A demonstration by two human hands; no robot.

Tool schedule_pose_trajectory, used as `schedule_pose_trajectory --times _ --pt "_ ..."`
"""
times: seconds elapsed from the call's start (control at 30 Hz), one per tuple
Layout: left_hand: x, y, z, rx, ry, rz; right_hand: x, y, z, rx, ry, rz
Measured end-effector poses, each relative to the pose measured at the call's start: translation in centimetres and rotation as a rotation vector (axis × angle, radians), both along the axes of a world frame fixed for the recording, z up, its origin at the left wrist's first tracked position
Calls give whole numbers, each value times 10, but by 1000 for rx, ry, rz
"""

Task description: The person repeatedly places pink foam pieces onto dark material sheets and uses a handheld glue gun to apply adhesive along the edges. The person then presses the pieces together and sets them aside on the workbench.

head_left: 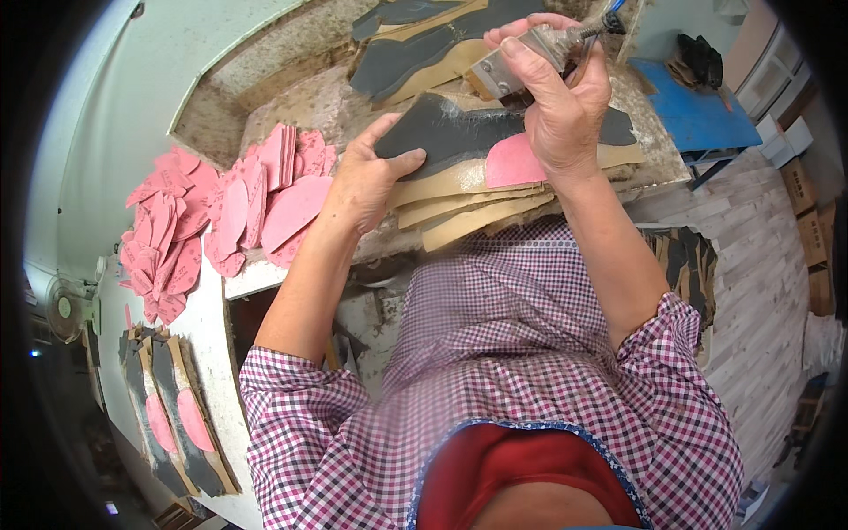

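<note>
My left hand grips the left end of a dark grey sheet piece, its thumb on top. This piece lies over tan-and-grey cut pieces stacked at the bench's near edge. A pink half-oval patch lies on the tan part, just left of my right wrist. Raised above the far side of the grey piece, my right hand is closed round a handheld tool with a flat metal block head and a threaded fitting. My fingers partly hide the tool, so its exact kind is unclear.
Loose pink patches are heaped left of my left hand. More grey-and-tan pieces lie at the back of the stained bench. Two finished-looking strips with pink patches rest at lower left. A blue table stands at right.
</note>
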State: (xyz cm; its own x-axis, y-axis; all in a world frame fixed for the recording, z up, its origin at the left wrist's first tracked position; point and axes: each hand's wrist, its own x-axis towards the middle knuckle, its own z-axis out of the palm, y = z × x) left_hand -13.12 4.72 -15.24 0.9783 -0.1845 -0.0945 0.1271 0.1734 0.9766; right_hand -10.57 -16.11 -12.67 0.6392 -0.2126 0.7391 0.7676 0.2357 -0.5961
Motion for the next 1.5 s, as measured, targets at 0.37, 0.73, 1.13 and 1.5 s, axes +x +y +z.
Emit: schedule_pose_trajectory --times 0.37,0.73,1.13,1.5 --pt "-6 2 -1 95 -90 -22 -3 -92 -16 -131 -4 -280" --pt "-11 1 1 123 -130 -10 -22 -45 -15 -51 42 -145" --pt "-10 2 2 102 -181 4 -46 -65 -11 -35 -12 -199" --pt "5 -14 76 469 -993 -122 -76 -109 33 122 -192 90"
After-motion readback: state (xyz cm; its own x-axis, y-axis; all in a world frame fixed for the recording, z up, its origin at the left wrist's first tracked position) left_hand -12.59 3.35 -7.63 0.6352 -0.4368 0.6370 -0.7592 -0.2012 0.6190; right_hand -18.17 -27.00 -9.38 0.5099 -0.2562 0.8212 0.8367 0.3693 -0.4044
